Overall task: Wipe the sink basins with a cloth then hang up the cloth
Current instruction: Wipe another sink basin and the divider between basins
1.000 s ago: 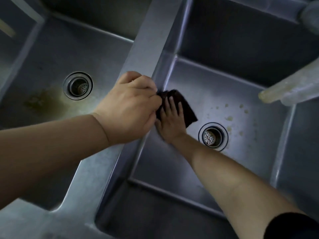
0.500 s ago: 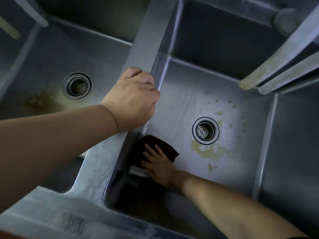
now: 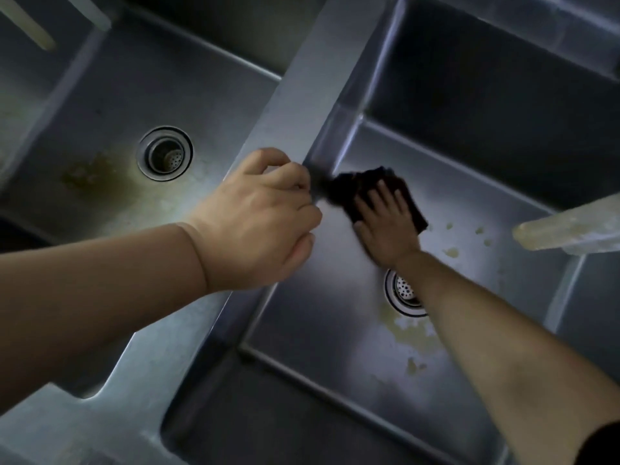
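A double steel sink fills the view, brushed grey metal with squared walls and a flat divider point(image 3: 302, 105) running between the two basins. The left basin point(image 3: 84, 105) has a round strainer drain point(image 3: 165, 153) and a brownish stain point(image 3: 87, 172) on its floor beside it. The right basin point(image 3: 469, 203) shows pale yellowish spots point(image 3: 449, 253) and a larger blotch point(image 3: 409, 327) near its own drain point(image 3: 401, 292), which the right forearm partly covers.

The cloth point(image 3: 349, 187) is dark, almost black-brown, soft and crumpled, lying on the floor of the right basin near the far left corner, close against the divider wall. The right hand point(image 3: 385, 226) presses flat on it, fingers straight and spread, palm down. The left hand point(image 3: 258, 216) rests on the divider with its fingers curled over the edge toward the right basin, gripping the rim; it holds nothing else.

A pale, grimy spout point(image 3: 567, 226) juts in from the right above the basin. A strip of the steel surface point(image 3: 43, 427) shows at the lower left. The light is dim and bluish.
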`<state>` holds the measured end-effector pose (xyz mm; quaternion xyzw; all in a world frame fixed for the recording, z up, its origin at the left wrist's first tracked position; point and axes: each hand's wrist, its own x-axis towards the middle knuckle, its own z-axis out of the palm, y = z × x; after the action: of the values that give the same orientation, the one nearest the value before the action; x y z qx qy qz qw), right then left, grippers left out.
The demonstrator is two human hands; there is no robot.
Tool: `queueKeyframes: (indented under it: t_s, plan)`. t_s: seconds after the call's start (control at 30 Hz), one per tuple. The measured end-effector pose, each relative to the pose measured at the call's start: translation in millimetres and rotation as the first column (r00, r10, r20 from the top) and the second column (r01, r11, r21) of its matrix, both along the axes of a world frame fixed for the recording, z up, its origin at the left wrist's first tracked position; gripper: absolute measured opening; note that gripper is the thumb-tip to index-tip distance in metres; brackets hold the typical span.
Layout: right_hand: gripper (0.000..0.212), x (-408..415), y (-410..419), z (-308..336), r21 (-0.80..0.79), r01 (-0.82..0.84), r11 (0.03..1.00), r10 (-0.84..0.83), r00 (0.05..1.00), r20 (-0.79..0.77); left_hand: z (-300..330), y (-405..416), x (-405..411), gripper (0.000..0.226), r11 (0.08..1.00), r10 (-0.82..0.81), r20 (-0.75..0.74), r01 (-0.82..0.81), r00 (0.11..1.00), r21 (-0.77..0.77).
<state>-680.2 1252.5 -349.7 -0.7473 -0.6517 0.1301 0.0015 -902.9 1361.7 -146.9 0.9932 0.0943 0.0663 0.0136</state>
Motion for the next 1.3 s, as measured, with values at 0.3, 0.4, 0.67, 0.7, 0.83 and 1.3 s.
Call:
queueKeyframes:
  t_s: [0.3,0.4,0.67,0.7,0.83,1.3]
  plan:
    - [0.057,58.3,42.8,-15.6,-0.016,0.171,0.985,-0.168,0.981,0.097,-1.7,1.6,-1.1,0.024,1.0,0.013,0.015,-0.013,1.0,-0.023]
    - [0.058,31.8,25.1,-12.9,-0.023,0.189,0.982,-0.187,0.978,0.091,-0.2,-0.3,-0.7,0.026,1.0,0.013,0.015,-0.013,1.0,-0.008]
    - [0.059,-87.0,-75.1,-0.8,-0.118,-0.098,0.988,0.099,0.995,0.005,0.1,-6.0,-0.6,0.03,0.998,0.026,-0.027,-0.025,0.999,0.055]
    - [0.058,-100.4,-88.5,1.9,-0.116,-0.148,0.982,0.147,0.989,-0.017,0.0,-6.7,-0.6,0.03,0.998,0.031,-0.029,-0.03,0.999,0.062]
    - [0.054,-140.4,-136.2,11.0,-0.17,-0.308,0.936,0.299,0.951,-0.075,-1.7,-10.8,-3.7,0.03,0.997,0.03,-0.03,-0.028,0.999,0.074]
    - [0.05,-151.6,-145.5,17.4,-0.202,-0.276,0.94,0.254,0.958,-0.13,1.7,-31.4,15.6,0.024,0.916,-0.173,-0.275,0.257,0.946,0.309]
